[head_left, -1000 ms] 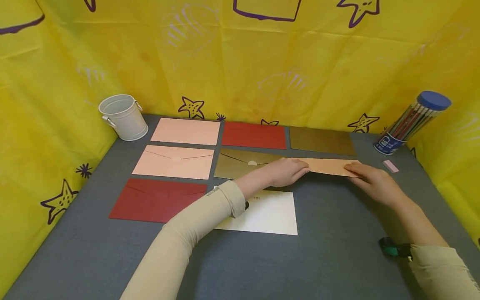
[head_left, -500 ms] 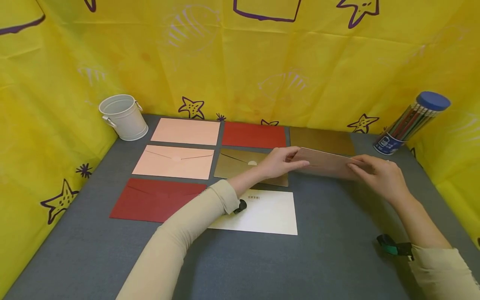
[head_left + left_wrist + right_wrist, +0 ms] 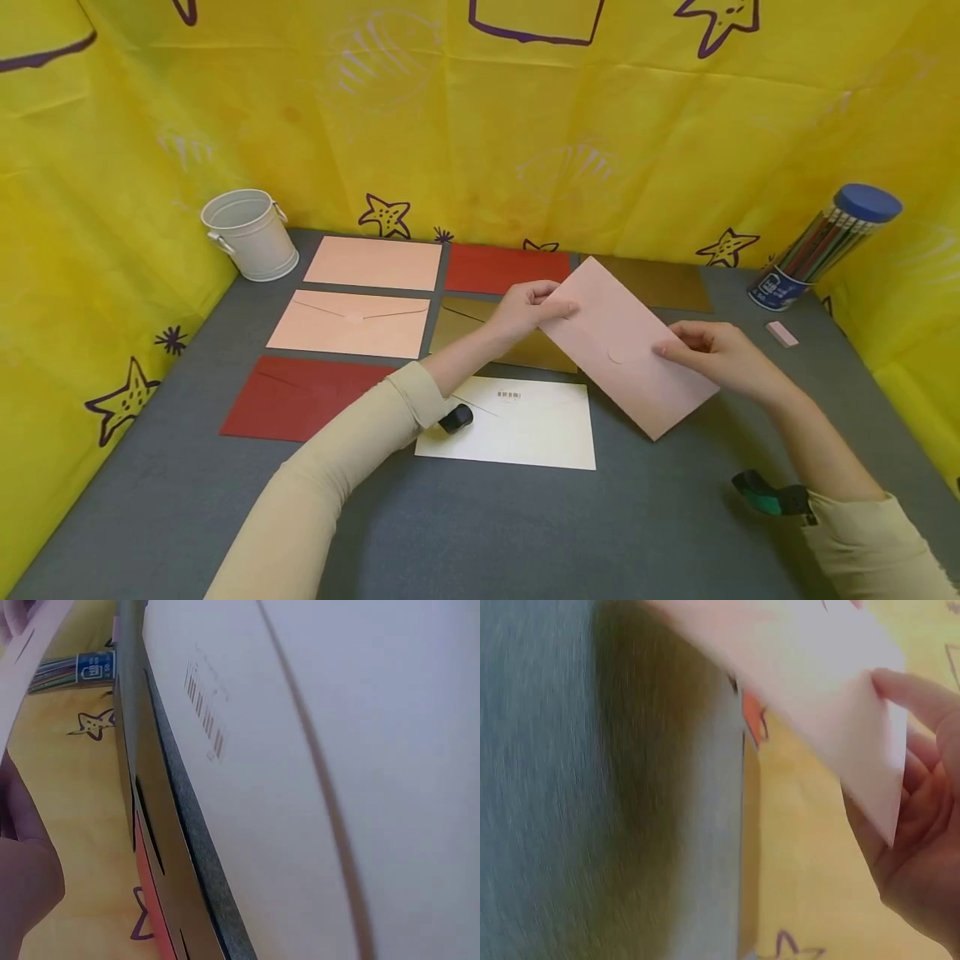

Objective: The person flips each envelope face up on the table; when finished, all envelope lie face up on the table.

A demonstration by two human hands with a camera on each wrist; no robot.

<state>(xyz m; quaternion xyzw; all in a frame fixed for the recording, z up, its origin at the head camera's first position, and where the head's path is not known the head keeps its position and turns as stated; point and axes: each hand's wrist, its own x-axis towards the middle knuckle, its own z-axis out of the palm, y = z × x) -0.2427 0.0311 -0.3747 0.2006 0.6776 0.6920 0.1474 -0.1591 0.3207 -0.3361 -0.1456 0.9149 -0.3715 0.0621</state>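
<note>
The held envelope [image 3: 611,337] has swung diagonal, its long axis sloping from the left hand [image 3: 531,312] down toward the right hand [image 3: 708,354], both pinching its edges.

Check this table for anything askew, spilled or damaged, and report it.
Nothing looks spilled or damaged. The pencil tub seems to lean right in the head view, perhaps only lens distortion. The pink envelope held between the left hand and right hand slants.

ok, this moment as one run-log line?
left hand: pinches pink envelope | right hand: pinches same envelope | pose: slanted above table | nearby: white envelope lying flat
</note>
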